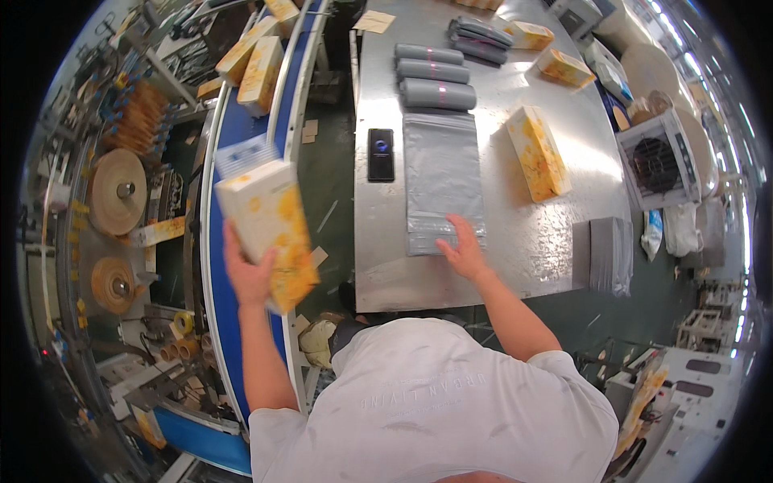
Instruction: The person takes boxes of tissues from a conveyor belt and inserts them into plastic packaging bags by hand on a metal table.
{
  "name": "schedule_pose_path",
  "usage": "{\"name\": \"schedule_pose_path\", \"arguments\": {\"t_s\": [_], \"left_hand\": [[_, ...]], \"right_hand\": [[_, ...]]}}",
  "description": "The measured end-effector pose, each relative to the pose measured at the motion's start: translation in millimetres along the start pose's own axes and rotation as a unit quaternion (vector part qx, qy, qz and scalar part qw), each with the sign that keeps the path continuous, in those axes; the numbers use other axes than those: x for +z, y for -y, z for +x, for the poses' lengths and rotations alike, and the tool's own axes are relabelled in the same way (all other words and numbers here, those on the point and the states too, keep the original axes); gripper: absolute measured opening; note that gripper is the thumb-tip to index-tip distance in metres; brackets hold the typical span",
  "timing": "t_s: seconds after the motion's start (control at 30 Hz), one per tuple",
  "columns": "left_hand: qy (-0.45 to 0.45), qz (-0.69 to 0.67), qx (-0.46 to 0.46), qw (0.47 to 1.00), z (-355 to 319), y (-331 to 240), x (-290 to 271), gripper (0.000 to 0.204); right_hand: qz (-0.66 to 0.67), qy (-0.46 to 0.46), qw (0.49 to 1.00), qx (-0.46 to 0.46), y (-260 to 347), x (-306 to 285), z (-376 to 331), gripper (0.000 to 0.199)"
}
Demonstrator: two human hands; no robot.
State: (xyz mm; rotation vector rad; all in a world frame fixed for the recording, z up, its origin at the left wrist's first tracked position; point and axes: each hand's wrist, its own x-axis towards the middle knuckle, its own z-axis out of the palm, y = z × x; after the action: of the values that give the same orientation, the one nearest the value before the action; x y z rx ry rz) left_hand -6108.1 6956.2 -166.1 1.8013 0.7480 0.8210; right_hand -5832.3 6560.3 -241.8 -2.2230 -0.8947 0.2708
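My left hand (pixel 248 274) is closed around a white and yellow flower-printed carton (pixel 282 229), shaped like a tissue box. It is held tilted above the blue conveyor belt (pixel 228 346). Behind its far end shows a pale striped patch (pixel 245 157), which I cannot make out. On the metal table, my right hand (pixel 465 251) has its fingers spread at the near end of a flat pile of grey plastic bags (pixel 444 177). Its fingertips seem to touch the top bag, but no grip shows.
Rolled grey bags (pixel 439 94) lie beyond the pile, and a phone (pixel 381 155) lies left of it. Similar cartons stand on the table (pixel 538 153) and belt (pixel 260 76). More grey bags (pixel 609 256) hang over the table's right edge. A boxy fan (pixel 659 159) stands beyond that edge.
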Motion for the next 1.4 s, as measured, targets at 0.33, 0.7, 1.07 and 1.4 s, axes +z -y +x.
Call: {"name": "schedule_pose_path", "arguments": {"t_s": [0.33, 0.7, 1.07, 1.4], "left_hand": [[0.279, 0.038, 0.009, 0.960, -128, 6, 319, 0.069], [0.305, -0.072, -0.106, 0.944, -43, -2, 356, 0.066], [0.231, 0.228, 0.051, 0.944, -66, -32, 382, 0.057], [0.405, 0.076, 0.071, 0.908, -99, 11, 312, 0.060]], "right_hand": [[0.227, -0.040, 0.953, 0.195, -10, -42, -47, 0.065], [-0.153, 0.042, 0.981, -0.111, -112, -66, 15, 0.047], [-0.135, 0.049, 0.981, -0.128, -45, -110, -9, 0.056], [-0.030, -0.049, 0.997, 0.056, -90, -50, 11, 0.023]]}}
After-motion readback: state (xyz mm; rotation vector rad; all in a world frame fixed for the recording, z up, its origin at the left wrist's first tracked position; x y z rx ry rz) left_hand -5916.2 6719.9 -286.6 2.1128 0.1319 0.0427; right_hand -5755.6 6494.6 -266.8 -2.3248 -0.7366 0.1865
